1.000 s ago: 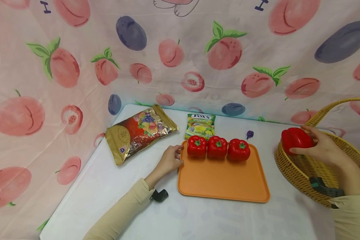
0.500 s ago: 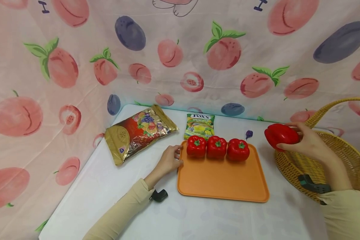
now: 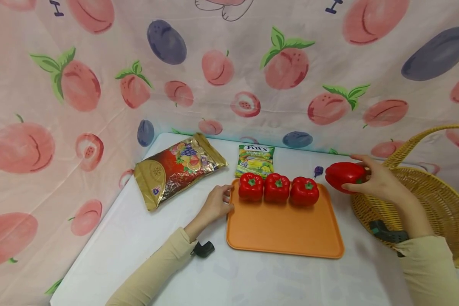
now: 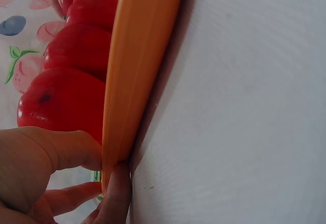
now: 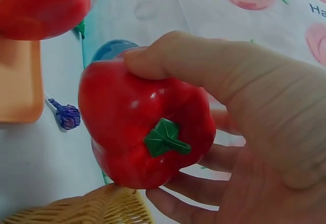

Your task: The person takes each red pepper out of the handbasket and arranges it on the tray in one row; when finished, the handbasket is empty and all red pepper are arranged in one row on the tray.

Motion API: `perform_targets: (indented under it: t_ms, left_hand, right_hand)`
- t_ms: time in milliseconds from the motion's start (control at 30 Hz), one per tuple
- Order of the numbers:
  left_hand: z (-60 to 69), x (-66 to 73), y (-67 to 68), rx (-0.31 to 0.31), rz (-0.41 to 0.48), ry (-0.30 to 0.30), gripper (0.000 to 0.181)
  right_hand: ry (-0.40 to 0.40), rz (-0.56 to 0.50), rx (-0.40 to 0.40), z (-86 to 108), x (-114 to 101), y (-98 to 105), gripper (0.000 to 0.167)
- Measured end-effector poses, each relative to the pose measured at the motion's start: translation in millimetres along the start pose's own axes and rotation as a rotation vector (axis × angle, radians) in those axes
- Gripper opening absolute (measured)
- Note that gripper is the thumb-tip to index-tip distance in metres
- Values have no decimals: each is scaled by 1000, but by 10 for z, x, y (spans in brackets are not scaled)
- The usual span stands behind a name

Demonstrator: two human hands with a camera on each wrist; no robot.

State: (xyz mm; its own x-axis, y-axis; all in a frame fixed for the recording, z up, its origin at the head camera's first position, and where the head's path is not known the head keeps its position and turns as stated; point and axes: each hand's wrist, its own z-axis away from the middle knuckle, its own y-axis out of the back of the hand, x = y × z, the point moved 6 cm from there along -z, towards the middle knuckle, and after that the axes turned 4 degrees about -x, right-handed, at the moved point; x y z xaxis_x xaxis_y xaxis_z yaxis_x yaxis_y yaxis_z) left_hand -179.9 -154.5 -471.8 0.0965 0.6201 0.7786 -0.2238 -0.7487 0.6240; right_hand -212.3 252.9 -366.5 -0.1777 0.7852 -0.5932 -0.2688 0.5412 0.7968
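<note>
My right hand (image 3: 380, 180) holds a red bell pepper (image 3: 343, 175) in the air, between the basket (image 3: 430, 208) and the tray (image 3: 284, 231). In the right wrist view the thumb lies across one side of this pepper (image 5: 122, 112), fingers behind it, its green stem facing the camera. My left hand (image 3: 215, 205) pinches the left rim of the orange tray; the left wrist view shows thumb and fingertips at the tray edge (image 4: 135, 71). Three more red bell peppers, left (image 3: 251, 187), middle (image 3: 277, 188) and right (image 3: 304, 191), stand in a row along the tray's far side.
Behind the tray lies a green Fox's candy bag (image 3: 255, 160). A large gold and red packet (image 3: 179, 170) rests at the left. A purple-wrapped lollipop (image 3: 318, 171) lies near the tray's far right corner. The basket's tall handle (image 3: 409, 146) arches upward. Fruit-print cloth hangs behind.
My right hand has brought the bell pepper leftward, out from over the basket toward the tray's far right corner. The left hand and the tray have stayed where they were.
</note>
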Motion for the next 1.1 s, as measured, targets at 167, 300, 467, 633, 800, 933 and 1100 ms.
perform_targets:
  t_ms: [167, 300, 467, 633, 800, 933, 1100]
  left_hand:
    - [-13, 0, -5, -7, -3, 8, 60]
    - [-18, -1, -6, -16, -3, 3, 61]
    - [-23, -2, -2, -19, -5, -1, 61]
    - [-17, -1, -2, -17, -2, 4, 60]
    - [-10, -3, -4, -9, 1, 1, 60]
    - [-8, -7, -5, -7, -6, -2, 61]
    - [-11, -16, -10, -10, -19, -2, 62]
  right_hand:
    - [-11, 5, -33, -26, -22, -60, 87]
    - [5, 37, -41, -43, -48, -89, 83]
    - [54, 58, -75, -81, -82, -135, 75]
    - [82, 111, -126, -129, -102, -198, 71]
    - [71, 109, -175, -162, -128, -243, 74]
    - [65, 103, -204, -179, -154, -274, 73]
    - [76, 102, -229, -207, -180, -320, 75]
